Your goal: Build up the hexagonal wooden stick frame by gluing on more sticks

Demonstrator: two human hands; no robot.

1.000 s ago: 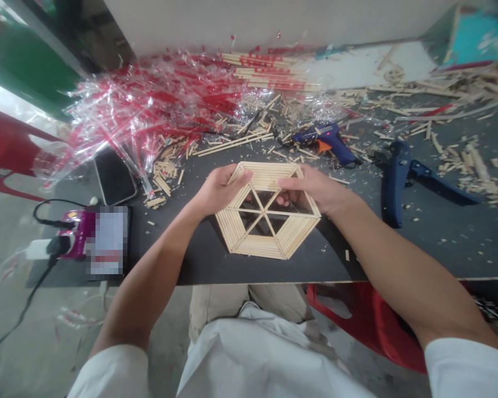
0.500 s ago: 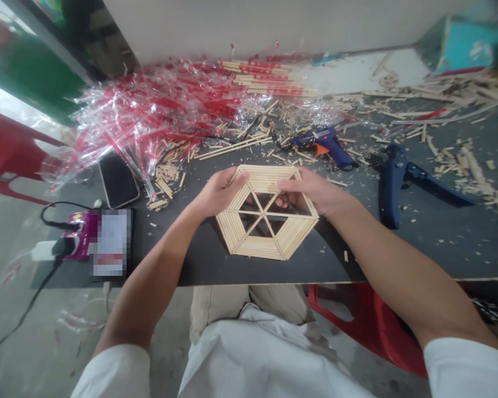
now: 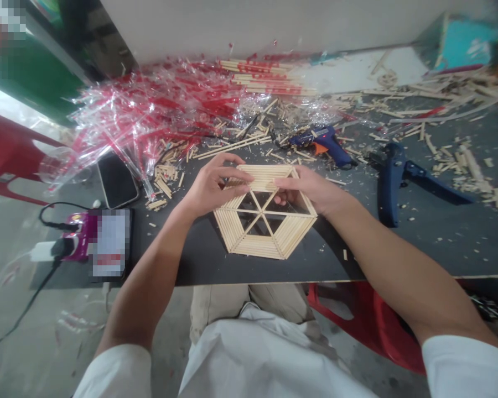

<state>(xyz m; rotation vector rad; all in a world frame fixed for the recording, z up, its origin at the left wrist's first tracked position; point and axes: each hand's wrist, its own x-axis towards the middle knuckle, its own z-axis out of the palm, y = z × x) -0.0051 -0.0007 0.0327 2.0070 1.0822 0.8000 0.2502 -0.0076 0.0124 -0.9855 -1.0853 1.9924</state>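
A hexagonal wooden-stick frame (image 3: 259, 246) is tilted above the dark table near its front edge. Layered sticks form its sides, and thin spokes cross at an open centre. My right hand (image 3: 309, 188) grips its upper right corner, thumb on top and fingertips showing through the gap beneath. At the upper left side, my left hand (image 3: 211, 185) has its curled index finger and thumb on the sticks, close to a spoke. The undersides of the grips are partly hidden.
Behind the frame lie a blue glue gun (image 3: 330, 145) and loose stick scraps. Blue-handled cutters (image 3: 392, 182) rest at right. Red and clear plastic wrappers (image 3: 161, 105) pile up at back left. Two phones, one dark phone (image 3: 117, 179), and a purple power adapter (image 3: 77, 235) are at left.
My left hand has shifted slightly left, its fingers rising and arching over the upper left side. My right hand keeps its grip, and the frame has barely moved.
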